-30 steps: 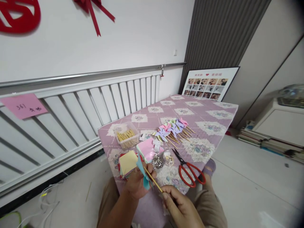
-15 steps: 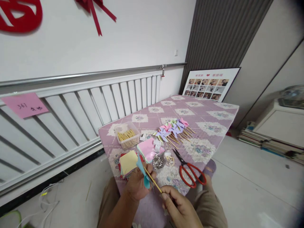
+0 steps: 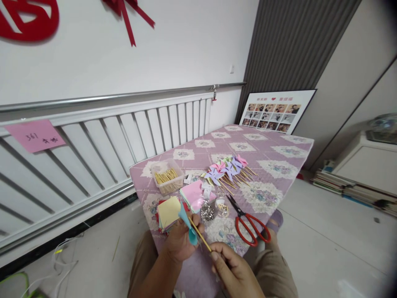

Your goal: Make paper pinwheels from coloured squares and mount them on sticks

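Between the fingers of my left hand [image 3: 181,244] is a blue paper pinwheel [image 3: 192,236], seen edge-on with its blades curled. My right hand [image 3: 234,267] pinches a thin wooden stick [image 3: 201,236] whose upper end meets the back of the pinwheel. How the two are joined is hidden by my fingers. Just beyond my left hand lies a stack of square coloured paper [image 3: 169,211], yellow on top. A bag of silver pins [image 3: 207,212] and a small container with pale rings [image 3: 222,207] sit past my hands. Red-handled scissors [image 3: 248,223] lie to the right.
A clear plastic box [image 3: 167,188] of sticks stands at the left of the table. Pink paper sheets [image 3: 195,194] lie beside it. Several finished pinwheels [image 3: 229,169] rest in a row farther back on the floral tablecloth [image 3: 279,167]. A white radiator [image 3: 124,132] runs along the wall.
The view has shifted very slightly. Both hands keep the same hold on the pinwheel and stick, with hardly any visible movement.
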Demonstrator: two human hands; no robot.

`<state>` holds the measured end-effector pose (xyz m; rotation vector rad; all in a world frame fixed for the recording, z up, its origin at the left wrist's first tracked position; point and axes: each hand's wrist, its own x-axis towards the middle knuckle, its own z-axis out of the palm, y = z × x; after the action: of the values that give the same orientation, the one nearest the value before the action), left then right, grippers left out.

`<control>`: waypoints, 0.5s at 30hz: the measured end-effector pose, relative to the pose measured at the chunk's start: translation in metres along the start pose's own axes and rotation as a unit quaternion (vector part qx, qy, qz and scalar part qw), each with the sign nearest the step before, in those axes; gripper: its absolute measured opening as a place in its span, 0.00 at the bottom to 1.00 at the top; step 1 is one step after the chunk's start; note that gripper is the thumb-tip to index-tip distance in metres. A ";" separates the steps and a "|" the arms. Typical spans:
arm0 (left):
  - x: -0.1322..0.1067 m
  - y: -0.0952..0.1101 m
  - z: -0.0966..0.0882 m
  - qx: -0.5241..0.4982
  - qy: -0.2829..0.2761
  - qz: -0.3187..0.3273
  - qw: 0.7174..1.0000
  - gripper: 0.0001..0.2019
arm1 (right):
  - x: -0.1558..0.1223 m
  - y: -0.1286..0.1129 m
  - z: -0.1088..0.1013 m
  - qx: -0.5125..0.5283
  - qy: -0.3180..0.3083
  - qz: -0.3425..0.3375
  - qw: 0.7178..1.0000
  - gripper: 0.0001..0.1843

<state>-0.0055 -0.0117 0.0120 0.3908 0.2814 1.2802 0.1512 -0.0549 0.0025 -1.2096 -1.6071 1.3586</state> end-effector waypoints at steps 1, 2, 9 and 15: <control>-0.001 0.000 0.000 0.000 0.007 0.002 1.000 0.14 | 0.000 0.000 0.001 0.005 0.001 0.000 1.000 0.17; -0.001 0.001 0.001 0.001 0.016 0.003 1.000 0.15 | 0.001 0.001 0.002 0.009 0.003 -0.001 1.000 0.17; -0.003 0.003 0.004 0.014 0.042 0.012 0.999 0.15 | 0.003 0.002 0.007 0.025 0.017 -0.020 0.999 0.18; -0.006 0.002 0.003 0.022 0.052 0.016 0.998 0.15 | 0.004 0.004 0.008 0.029 0.009 -0.034 0.999 0.18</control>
<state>-0.0077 -0.0175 0.0152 0.3672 0.3925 1.3289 0.1431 -0.0533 -0.0036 -1.1195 -1.5708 1.3394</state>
